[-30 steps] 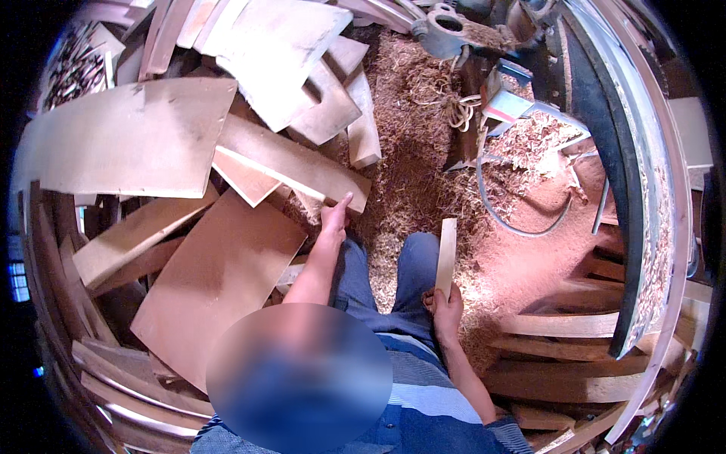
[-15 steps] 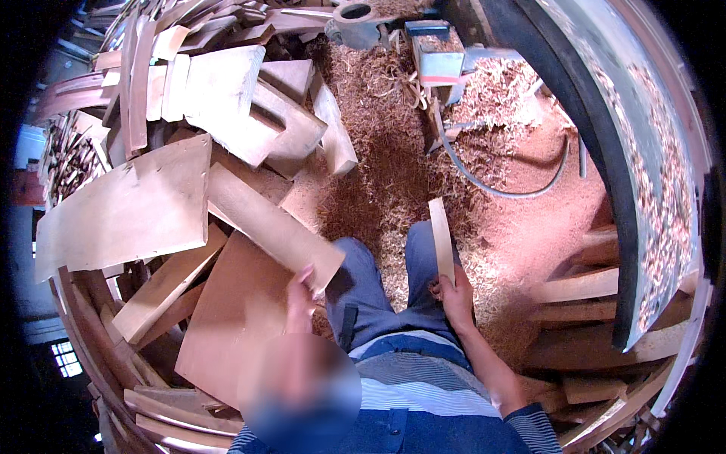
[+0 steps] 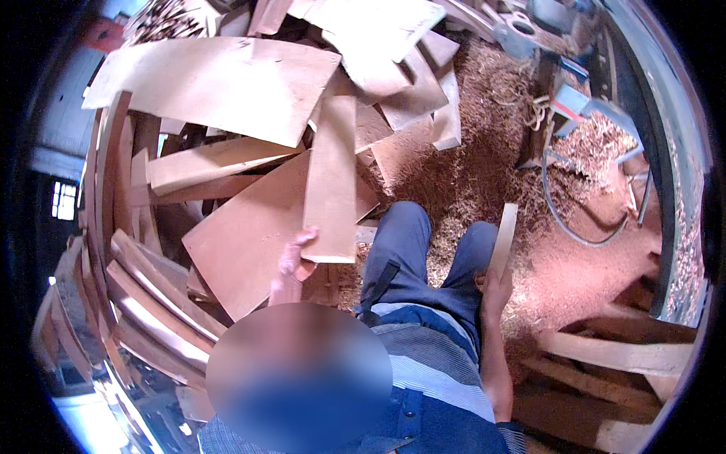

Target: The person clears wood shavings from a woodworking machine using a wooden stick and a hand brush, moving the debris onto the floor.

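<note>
My left hand (image 3: 293,261) is closed at the near left corner of a flat pale wooden board (image 3: 333,174), its fingers at the board's edge. The board points away from me, over a wide reddish-brown panel (image 3: 249,234) that lies tilted on the pile. My right hand (image 3: 495,291) grips the lower end of a narrow, thin wooden strip (image 3: 504,238), which stands up beside my right knee. A blurred patch covers part of my left forearm.
A large curved board (image 3: 212,76) and several light offcuts (image 3: 378,45) are heaped at the far left. Curved slats (image 3: 159,303) lie at my left. Wood shavings (image 3: 484,113) cover the floor ahead, near a blue-grey machine part (image 3: 571,102) and a bent metal rod (image 3: 560,216). Planks (image 3: 605,348) lie at right.
The view has swung left, so the scene sits further right. The board in my left hand has turned from slanting to nearly straight ahead. My right hand keeps hold of the strip.
</note>
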Demonstrator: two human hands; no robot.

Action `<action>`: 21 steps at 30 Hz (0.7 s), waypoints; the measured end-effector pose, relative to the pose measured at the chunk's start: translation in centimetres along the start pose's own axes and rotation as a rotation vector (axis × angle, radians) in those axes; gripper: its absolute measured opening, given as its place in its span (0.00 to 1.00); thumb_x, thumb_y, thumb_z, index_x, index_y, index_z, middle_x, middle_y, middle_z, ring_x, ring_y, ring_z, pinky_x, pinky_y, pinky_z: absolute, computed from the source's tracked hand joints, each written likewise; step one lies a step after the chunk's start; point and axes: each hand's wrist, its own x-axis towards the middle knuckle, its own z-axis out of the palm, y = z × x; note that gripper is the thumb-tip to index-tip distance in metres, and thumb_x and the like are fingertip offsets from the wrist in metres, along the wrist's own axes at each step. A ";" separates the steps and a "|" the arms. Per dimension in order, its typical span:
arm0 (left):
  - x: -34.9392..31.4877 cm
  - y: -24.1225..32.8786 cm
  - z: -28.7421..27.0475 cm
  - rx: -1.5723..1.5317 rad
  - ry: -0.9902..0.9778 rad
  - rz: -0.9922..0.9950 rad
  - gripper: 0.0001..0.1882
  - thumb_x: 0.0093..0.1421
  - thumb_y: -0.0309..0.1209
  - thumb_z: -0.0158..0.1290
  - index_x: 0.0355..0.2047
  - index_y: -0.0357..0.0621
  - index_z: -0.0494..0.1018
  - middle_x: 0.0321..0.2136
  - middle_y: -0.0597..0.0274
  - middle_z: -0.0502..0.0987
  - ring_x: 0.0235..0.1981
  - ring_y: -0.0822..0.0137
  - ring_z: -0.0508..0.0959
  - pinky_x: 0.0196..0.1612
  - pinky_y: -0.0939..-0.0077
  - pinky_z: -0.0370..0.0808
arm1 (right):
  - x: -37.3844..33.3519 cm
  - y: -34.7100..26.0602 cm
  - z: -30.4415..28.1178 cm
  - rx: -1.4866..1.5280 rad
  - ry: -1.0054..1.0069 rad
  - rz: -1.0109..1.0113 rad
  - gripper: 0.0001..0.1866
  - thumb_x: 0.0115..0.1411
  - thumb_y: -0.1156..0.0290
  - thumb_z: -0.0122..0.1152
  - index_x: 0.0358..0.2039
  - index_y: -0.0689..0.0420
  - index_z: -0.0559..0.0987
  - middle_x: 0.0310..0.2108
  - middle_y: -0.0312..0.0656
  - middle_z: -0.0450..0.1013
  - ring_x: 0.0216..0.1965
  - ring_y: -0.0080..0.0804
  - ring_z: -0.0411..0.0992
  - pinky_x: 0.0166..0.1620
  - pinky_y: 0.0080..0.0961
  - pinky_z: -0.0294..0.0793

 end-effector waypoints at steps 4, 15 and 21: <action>-1.0 -4.2 0.9 0.255 0.082 0.084 0.20 0.51 0.30 0.61 0.46 0.39 0.75 0.36 0.60 0.80 0.39 0.65 0.80 0.47 0.68 0.77 | 0.4 1.2 0.0 0.046 -0.019 0.006 0.14 0.66 0.76 0.53 0.51 0.60 0.74 0.31 0.38 0.75 0.25 0.24 0.74 0.28 0.23 0.75; -10.8 -2.6 3.4 0.008 0.025 0.098 0.35 0.46 0.35 0.62 0.55 0.32 0.69 0.46 0.51 0.77 0.45 0.60 0.78 0.51 0.63 0.75 | 2.0 4.1 -0.9 0.062 -0.050 -0.040 0.18 0.64 0.75 0.54 0.55 0.63 0.71 0.35 0.41 0.74 0.26 0.28 0.74 0.28 0.24 0.76; -11.3 2.0 1.8 -0.057 0.420 0.490 0.37 0.46 0.29 0.64 0.56 0.28 0.65 0.42 0.51 0.77 0.41 0.60 0.78 0.47 0.63 0.78 | 1.1 2.5 -0.5 -0.010 -0.058 -0.093 0.12 0.65 0.77 0.52 0.49 0.62 0.72 0.28 0.36 0.70 0.24 0.23 0.71 0.26 0.21 0.72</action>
